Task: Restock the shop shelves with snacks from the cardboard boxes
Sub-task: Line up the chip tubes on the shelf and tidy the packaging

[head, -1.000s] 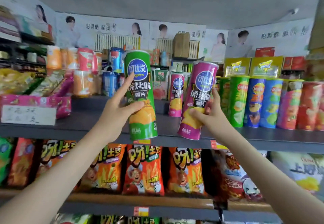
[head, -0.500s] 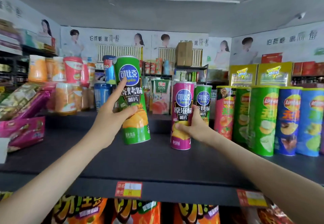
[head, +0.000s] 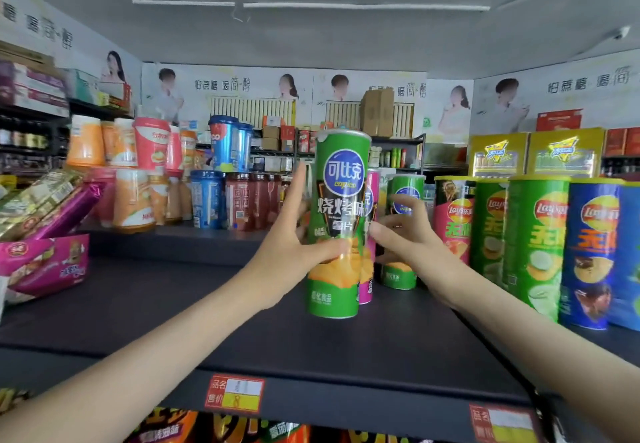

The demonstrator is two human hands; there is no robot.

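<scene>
My left hand [head: 287, 255] grips a tall green chip can [head: 337, 224] around its middle and holds it upright, with its base down at the dark shelf board [head: 173, 321]. Right behind it stands a pink chip can [head: 370, 276], mostly hidden. My right hand [head: 405, 238] is beside the pink can with fingers spread and holds nothing; its thumb is at the can's side. A smaller-looking green can [head: 403, 273] stands further back, partly behind my right fingers.
A row of Lay's cans [head: 533, 241] in red, green and blue lines the shelf's right side. Drink cups and bottles [head: 135, 196] stand at the back left, with a pink snack box [head: 45, 266] at the left edge. Price tags [head: 235, 392] hang on the shelf front.
My left hand has carried the green can right and down, in front of the pink can. My right hand has let go of the pink can, which now stands on the shelf.
</scene>
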